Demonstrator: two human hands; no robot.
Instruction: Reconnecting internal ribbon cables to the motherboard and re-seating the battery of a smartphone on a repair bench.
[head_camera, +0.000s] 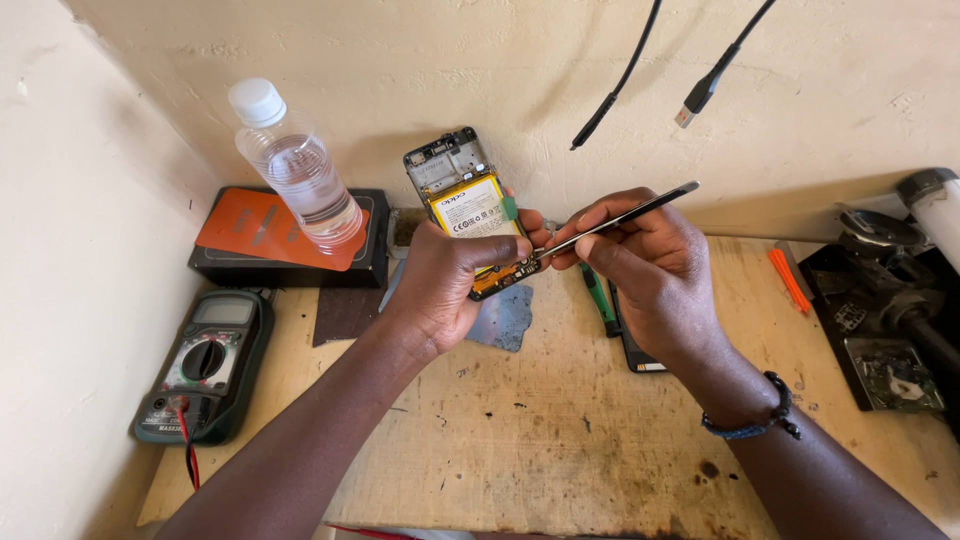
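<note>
The left hand grips an opened phone (back cover off, yellow battery showing) above the desk, while the right hand pinches tweezers whose tip probes its lower board, apparently mid-repair, demanding steady, delicate picking.

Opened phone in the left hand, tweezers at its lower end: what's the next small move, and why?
Probably ease the tweezers tips a touch further into the lower board and grip the part there. The right hand already has them aimed at the bottom end of the opened phone, which the left hand holds steady above the table.
</note>
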